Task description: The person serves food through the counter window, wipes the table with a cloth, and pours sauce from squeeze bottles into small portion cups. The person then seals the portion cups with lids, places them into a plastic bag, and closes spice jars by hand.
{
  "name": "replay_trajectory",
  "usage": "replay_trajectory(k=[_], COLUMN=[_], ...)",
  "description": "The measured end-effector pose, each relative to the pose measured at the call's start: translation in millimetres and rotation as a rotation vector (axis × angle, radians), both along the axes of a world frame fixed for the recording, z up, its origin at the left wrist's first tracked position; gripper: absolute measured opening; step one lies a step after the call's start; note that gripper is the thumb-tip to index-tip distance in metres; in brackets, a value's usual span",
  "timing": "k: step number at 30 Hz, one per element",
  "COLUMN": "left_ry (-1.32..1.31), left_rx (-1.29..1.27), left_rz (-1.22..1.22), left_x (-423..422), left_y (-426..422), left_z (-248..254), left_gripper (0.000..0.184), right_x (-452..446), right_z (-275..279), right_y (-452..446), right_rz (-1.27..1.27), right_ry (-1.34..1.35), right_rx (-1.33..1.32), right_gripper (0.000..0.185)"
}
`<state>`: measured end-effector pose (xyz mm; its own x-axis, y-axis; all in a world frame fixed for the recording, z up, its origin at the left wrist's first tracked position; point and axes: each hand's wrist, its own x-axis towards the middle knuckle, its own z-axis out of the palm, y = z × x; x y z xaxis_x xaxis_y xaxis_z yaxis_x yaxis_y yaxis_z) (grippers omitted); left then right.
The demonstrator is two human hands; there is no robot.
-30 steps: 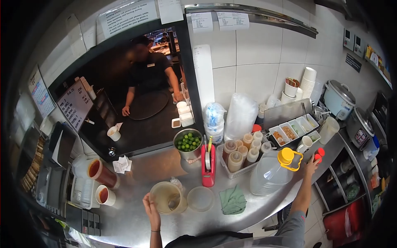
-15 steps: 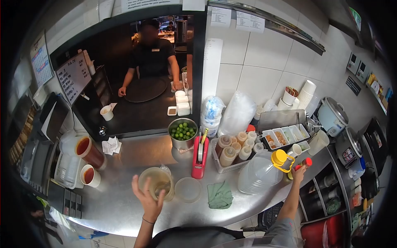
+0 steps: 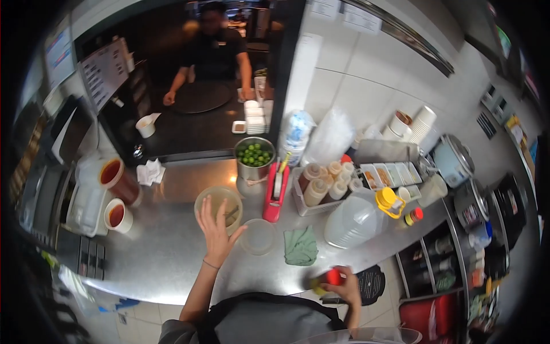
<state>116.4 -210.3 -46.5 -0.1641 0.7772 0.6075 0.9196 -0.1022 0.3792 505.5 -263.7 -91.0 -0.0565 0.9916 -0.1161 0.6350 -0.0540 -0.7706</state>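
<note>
My left hand is open, fingers spread, over the near side of a translucent round tub. Something slim shows inside the tub, partly hidden by the fingers. Beside it on the steel counter lies a clear round lid. My right hand is closed around a small red-capped jar, blurred by motion, at the counter's front edge. A green cloth lies between the lid and a large clear jug with a yellow cap. Another red-capped jar stands right of the jug.
A red tape dispenser and a steel pot of green limes stand behind the lid. Squeeze bottles fill a basket. Containers of red-brown sauce stand at left. A co-worker stands beyond the pass window with a round tray.
My right hand has left the spot beside the jug and come toward my body with a red-capped jar. My left hand has shifted slightly right, still spread over the tub. The view has tilted.
</note>
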Motion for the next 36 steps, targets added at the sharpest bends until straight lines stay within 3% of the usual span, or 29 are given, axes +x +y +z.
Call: replay_trajectory(k=[2, 6, 8, 11, 14, 16, 18, 20, 21, 22, 23, 25, 26, 28, 30, 32, 34, 36], left_ry=[-0.137, -0.177, -0.191, -0.214, -0.206, -0.250, -0.106, 0.030, -0.250, -0.529, -0.537, -0.541, -0.548, -0.586, -0.619, -0.654, -0.676, -0.715], left_rx=[0.044, 0.056, 0.075, 0.093, 0.040, -0.140, -0.156, -0.181, -0.212, -0.234, -0.218, -0.128, -0.122, -0.042, -0.020, 0.008, 0.051, 0.065], left_rz=[-0.111, -0.186, -0.186, -0.148, -0.107, -0.115, 0.045, 0.204, 0.157, 0.104, 0.117, 0.142, 0.158, 0.188, 0.225, 0.275, 0.306, 0.342], left_x=[3.9, 13.2, 13.4, 11.5, -1.8, -10.7, -8.4, -5.2, -7.5, -8.7, -7.6, -3.6, -1.5, 3.1, 7.0, 13.0, 17.8, 22.1], left_y=[-2.6, -27.7, -38.7, -60.8, -79.1, -87.9, -90.0, -91.6, -91.0, -87.4, -82.7, -78.0, -74.8, -69.2, -64.4, -61.6, -60.2, -58.0], left_z=[4.8, 1.2, -2.7, -13.5, -37.7, -54.9, -65.7, -82.1, -94.8, -104.1, -108.9, -116.7, -119.6, -122.4, -122.5, -122.9, -122.1, -121.6], left_gripper=[0.072, 0.060, 0.055, 0.048, 0.044, 0.039, 0.037, 0.037, 0.038, 0.039, 0.039, 0.040, 0.040, 0.036, 0.038, 0.039, 0.043, 0.047], right_x=[-57.0, -172.8, -224.7, -273.6, -272.2, -243.5, -187.5, -103.3, -53.7, -5.1, 35.5, 120.1, 173.5, 246.8, 314.2, 420.4, 377.1, 383.9], right_z=[-8.5, -8.0, -31.3, -71.7, -40.7, -29.5, 29.7, 52.2, 73.0, 61.2, 59.7, 43.9, 18.4, -15.8, -62.5, -152.6, -97.6, -85.1], right_y=[5.9, 20.0, 19.8, 23.7, 23.5, 31.3, 48.6, 79.4, 83.0, 86.5, 83.9, 117.7, 137.7, 171.0, 204.8, 244.1, 233.3, 233.7], right_rz=[0.287, 0.696, 0.791, 0.880, 0.924, 1.022, 1.185, 1.301, 1.156, 0.954, 0.417, -0.188, -0.393, -0.992, -1.285, -1.246, -1.292, -1.183], right_ry=[0.174, 0.067, -0.138, -0.127, -0.159, 0.171, 0.214, 0.452, 0.619, 0.921, 0.907, 1.388, 1.389, 1.192, 0.806, -0.293, -0.384, -0.475], right_rx=[0.118, 0.155, 0.233, 0.295, 0.239, 0.210, 0.204, -0.100, -0.221, -0.044, 0.235, 0.470, 0.575, 0.704, 0.662, 0.652, 0.151, 0.073], right_gripper=[0.066, 0.067, 0.067, 0.073, 0.086, 0.095, 0.074, 0.072, 0.062, 0.057, 0.050, 0.033, 0.036, 0.040, 0.051, 0.095, 0.114, 0.120])
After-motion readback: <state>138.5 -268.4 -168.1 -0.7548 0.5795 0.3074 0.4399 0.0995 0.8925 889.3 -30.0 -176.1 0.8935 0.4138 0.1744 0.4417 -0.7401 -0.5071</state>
